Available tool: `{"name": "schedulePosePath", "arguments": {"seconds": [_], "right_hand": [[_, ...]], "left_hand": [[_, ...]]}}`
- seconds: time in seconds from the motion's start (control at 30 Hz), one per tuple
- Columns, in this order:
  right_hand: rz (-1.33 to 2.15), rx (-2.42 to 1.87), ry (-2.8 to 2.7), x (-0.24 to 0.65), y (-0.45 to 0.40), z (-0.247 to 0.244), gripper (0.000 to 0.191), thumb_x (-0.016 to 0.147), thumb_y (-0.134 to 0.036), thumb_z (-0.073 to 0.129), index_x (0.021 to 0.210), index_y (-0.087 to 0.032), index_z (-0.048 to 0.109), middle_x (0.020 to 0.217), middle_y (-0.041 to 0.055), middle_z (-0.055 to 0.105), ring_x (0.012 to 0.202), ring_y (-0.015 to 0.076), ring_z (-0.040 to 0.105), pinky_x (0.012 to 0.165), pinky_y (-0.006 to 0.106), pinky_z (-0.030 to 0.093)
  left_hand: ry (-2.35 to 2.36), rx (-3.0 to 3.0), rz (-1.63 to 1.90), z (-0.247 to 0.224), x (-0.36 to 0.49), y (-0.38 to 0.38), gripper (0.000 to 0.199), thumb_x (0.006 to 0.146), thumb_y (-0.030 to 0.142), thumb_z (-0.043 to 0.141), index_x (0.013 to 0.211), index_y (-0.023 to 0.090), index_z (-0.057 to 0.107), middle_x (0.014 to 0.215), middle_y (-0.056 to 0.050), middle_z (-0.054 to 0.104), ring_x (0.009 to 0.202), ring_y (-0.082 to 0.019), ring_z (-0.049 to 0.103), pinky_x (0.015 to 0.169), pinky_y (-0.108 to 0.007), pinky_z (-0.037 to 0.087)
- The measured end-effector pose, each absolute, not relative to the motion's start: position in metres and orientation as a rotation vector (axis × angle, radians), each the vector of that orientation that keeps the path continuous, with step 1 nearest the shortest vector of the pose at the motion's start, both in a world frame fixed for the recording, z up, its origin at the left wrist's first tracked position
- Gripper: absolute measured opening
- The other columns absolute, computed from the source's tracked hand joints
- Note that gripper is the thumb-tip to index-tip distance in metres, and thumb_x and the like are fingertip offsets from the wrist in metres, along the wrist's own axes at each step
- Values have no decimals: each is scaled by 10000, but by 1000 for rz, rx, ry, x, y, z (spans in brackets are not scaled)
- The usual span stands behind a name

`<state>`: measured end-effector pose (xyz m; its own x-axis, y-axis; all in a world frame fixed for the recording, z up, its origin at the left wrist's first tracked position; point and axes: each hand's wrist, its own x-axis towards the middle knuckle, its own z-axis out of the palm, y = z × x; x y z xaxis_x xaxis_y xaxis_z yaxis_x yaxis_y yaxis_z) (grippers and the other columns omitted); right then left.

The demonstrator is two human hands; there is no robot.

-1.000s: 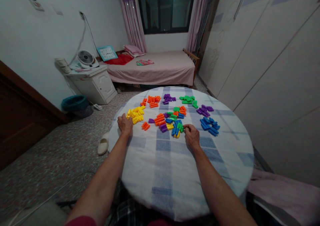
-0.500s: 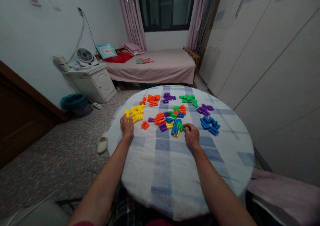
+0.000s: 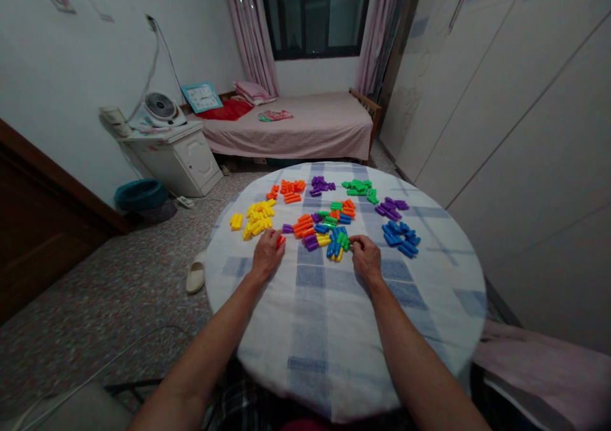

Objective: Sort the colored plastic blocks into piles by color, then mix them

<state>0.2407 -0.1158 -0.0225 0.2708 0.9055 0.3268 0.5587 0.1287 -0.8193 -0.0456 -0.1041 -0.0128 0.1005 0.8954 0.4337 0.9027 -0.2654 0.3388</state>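
My left hand (image 3: pixel 268 253) is curled over a small orange plastic block (image 3: pixel 281 242), which partly shows past its fingertips. My right hand (image 3: pixel 366 255) stays at the right side of a mixed cluster, its fingers bent and closed on the edge of a green block (image 3: pixel 344 242). Beside that green piece lie blue blocks (image 3: pixel 335 235) with yellow ends below them. The cluster also holds orange blocks (image 3: pixel 303 226) and a purple block (image 3: pixel 311 243) in the middle of the table. Just beyond my left hand is a pile of yellow blocks (image 3: pixel 259 214).
Around the round table's checked cloth (image 3: pixel 312 316) lie sorted piles: orange (image 3: pixel 293 188), purple (image 3: pixel 323 184), green (image 3: pixel 359 188), more purple (image 3: pixel 390 209) and blue (image 3: pixel 401 239). A separate yellow group (image 3: pixel 236 221) sits at the left. Behind are a bed (image 3: pixel 305 125) and a white cabinet (image 3: pixel 176 157).
My left hand has moved right from the yellow blocks to the orange block. A yellow group now sits apart, left of its pile. My right hand has stayed in place.
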Motion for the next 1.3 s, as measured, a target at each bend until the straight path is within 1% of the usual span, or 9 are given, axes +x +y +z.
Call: {"name": "schedulePosePath", "arguments": {"seconds": [0.1,0.23,0.37,0.47,0.6,0.8,1.07,1.17,1.3], "right_hand": [[432,-1552,-1412,241,-116,-22,339,754,-269,390,853,-183,703,880,67,701,805,196,620,759,310,449],[433,-1550,-1420,241,-115,-22,337,753,-274,394,846,-181,704,880,69,701,801,195,621,756,311,447],[446,-1548,-1406,241,-116,-22,336,753,-277,398,851,-178,704,875,67,700,801,194,622,754,310,446],[458,-1536,-1410,242,-116,-21,335,751,-277,401,855,-173,702,876,70,700,808,196,624,761,312,447],[470,-1535,-1412,242,-117,-19,341,748,-280,394,847,-169,701,871,74,700,800,197,625,754,313,451],[508,-1548,-1391,241,-118,-17,329,747,-283,400,842,-173,695,821,68,699,748,194,615,698,298,446],[528,-1555,-1399,242,-116,-17,308,758,-276,411,839,-181,693,823,65,701,737,192,612,671,289,435],[533,-1552,-1397,241,-117,-16,302,770,-268,413,843,-187,694,831,61,704,755,191,619,684,287,438],[545,-1539,-1384,240,-118,-14,286,778,-258,420,839,-193,692,852,54,700,789,191,624,711,287,441]], "left_hand": [[-1993,-2314,-896,-7,-50,-104,333,811,186,500,1132,193,588,1082,-106,567,1057,-243,551,963,-377,455],[-2109,-2161,-1061,15,-46,-96,382,762,166,536,1141,197,567,1078,-92,553,1055,-244,549,970,-380,448],[-2042,-2254,-1106,38,-26,-67,397,806,189,507,1196,174,577,1072,-93,565,1046,-224,559,978,-347,438],[-2058,-2424,-919,46,-7,-40,358,862,248,481,1183,163,614,1088,-101,581,1051,-212,571,968,-322,437],[-2172,-2565,-516,46,9,-14,379,839,289,548,1193,179,625,1178,-113,600,1043,-225,597,897,-313,459],[-2207,-2647,-374,48,11,3,295,753,298,646,1018,175,693,1031,-86,698,979,-229,622,826,-281,465],[-2269,-2676,-396,46,6,9,449,740,310,646,1162,157,636,1002,-75,695,874,-198,633,762,-266,477],[-2264,-2728,-395,48,6,13,421,694,276,667,1097,152,669,897,-49,690,812,-184,624,718,-250,470],[-2267,-2805,-375,50,9,14,295,634,247,674,908,142,693,693,8,621,672,-152,572,589,-229,431]]}}
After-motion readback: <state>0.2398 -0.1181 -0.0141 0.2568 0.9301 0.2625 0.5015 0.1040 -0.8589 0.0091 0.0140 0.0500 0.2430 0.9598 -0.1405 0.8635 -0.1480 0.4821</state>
